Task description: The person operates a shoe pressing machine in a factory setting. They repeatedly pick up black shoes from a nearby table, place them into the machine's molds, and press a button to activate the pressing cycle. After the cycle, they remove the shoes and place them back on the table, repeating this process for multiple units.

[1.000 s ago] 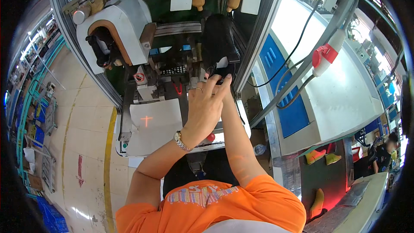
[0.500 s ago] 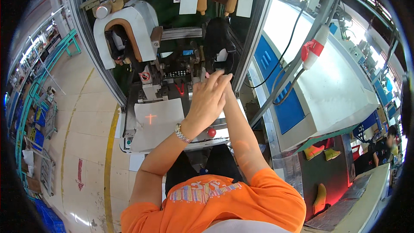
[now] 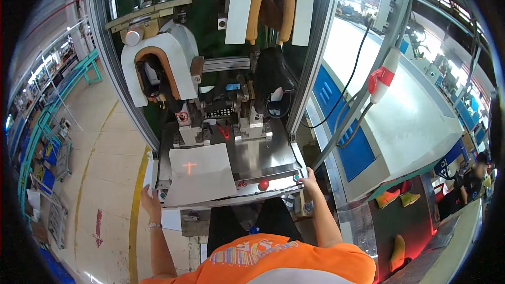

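Note:
My left hand (image 3: 151, 203) is at the machine bench's left front corner, its thumb side beside a green button (image 3: 163, 195). At the right front corner, my right hand (image 3: 309, 180) has its thumb on another green button (image 3: 296, 178), with its fingers along the edge. Neither hand holds a loose thing. Between them on the front edge sits a red knob button (image 3: 263, 184). A dark shoe upper (image 3: 271, 76) stands on the right-hand post. Above it hangs a white U-shaped press head (image 3: 239, 8) with a brown pad; a similar white head (image 3: 185, 76) surrounds the dark left-hand form.
A pale sheet (image 3: 202, 184) with a red light cross lies on the metal bench (image 3: 263, 155), near a red-handled tool (image 3: 224, 130). A white and blue machine (image 3: 405, 121) stands at right, before a dark belt with several yellow shoes (image 3: 400, 252). Another person (image 3: 467, 186) is far right.
Both hands have left the right-hand form and moved apart and down to the bench's two front corners. The dark upper there is now uncovered. My view has shifted slightly.

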Tool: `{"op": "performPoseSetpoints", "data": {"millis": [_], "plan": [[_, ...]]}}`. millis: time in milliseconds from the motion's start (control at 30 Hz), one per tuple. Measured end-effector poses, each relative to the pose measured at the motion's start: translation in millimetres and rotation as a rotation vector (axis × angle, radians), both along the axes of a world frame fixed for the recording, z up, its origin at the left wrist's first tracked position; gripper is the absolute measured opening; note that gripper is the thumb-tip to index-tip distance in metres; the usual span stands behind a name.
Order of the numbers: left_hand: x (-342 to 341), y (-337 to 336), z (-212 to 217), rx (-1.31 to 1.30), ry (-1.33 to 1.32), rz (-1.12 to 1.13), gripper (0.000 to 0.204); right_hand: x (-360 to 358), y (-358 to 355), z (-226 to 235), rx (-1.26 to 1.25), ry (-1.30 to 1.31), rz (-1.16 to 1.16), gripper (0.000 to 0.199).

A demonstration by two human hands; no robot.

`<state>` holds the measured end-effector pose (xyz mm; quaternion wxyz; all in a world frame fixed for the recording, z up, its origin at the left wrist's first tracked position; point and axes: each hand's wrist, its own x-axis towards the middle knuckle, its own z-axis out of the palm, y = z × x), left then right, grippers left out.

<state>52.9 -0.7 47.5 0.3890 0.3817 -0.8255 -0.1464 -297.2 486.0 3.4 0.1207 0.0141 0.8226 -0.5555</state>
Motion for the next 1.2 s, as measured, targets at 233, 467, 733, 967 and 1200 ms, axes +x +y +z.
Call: {"op": "performPoseSetpoints", "data": {"millis": [233,467,733,967,1200], "plan": [[24,-33,-108,0.747,0.317,0.224,0.041,-12,-20,-28,0.286,0.020,-0.228,0.072],[-4,-20,-112,0.527,0.365,0.322,0.045,-18,-5,-51,0.036,0.148,-0.256,0.065],[0,-11,-101,0.530,0.317,0.341,0.046,16,-39,-14,0.384,0.288,-0.451,0.040],[-5,-9,-103,0.547,0.310,0.348,0.048,28,-39,-17,0.487,0.503,-0.474,0.034],[-2,-9,-103,0.526,0.365,0.320,0.047,30,-43,-16,0.487,0.544,-0.498,0.033]]}}
